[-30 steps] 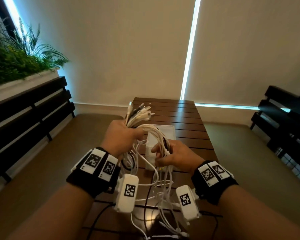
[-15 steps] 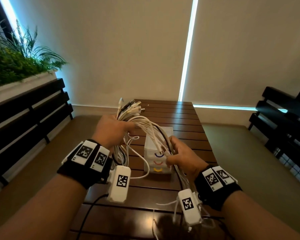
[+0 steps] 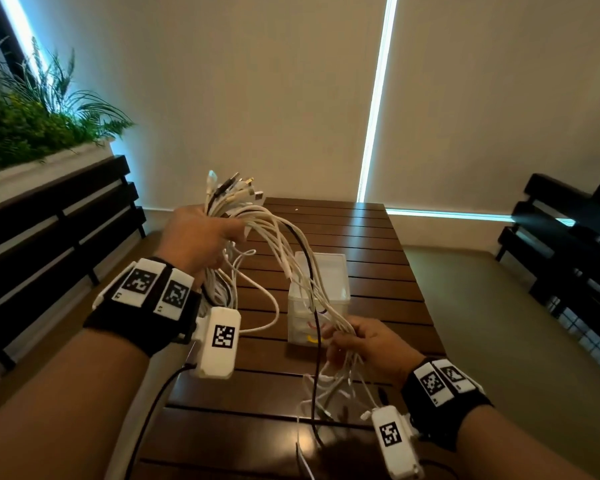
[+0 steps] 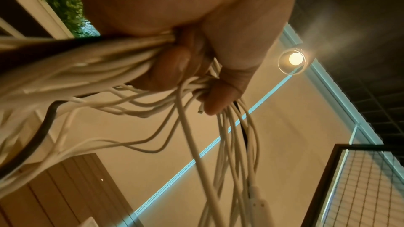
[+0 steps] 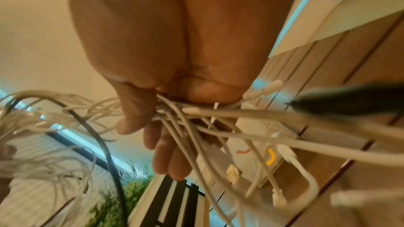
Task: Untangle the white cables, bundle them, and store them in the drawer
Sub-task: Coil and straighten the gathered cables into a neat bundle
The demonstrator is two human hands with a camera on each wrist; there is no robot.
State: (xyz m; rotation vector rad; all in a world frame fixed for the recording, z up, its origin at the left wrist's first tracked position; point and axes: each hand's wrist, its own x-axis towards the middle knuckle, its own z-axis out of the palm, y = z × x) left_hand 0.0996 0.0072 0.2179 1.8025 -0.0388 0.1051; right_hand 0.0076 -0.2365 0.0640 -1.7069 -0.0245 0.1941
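A thick bunch of white cables (image 3: 278,237) with one black cable among them stretches between my two hands above the table. My left hand (image 3: 196,237) grips the bunch near its plug ends (image 3: 234,190), which fan out upward; in the left wrist view the fingers (image 4: 174,65) curl round the cables (image 4: 91,65). My right hand (image 3: 364,341) holds the lower part of the bunch near me, thumb and fingers (image 5: 161,153) wrapped round the strands (image 5: 196,122). Loose ends (image 3: 336,389) dangle below it. The small white drawer unit (image 3: 321,289) stands on the table behind the cables.
The dark slatted wooden table (image 3: 361,237) runs away from me. A dark bench (image 3: 49,230) with a planter (image 3: 32,126) is on the left, another dark bench (image 3: 568,258) on the right. Coloured drawer handles (image 5: 270,157) show in the right wrist view.
My left hand has lifted the plug ends up and left. My right hand has slid down the bunch toward me, pulling the cables out longer between the hands.
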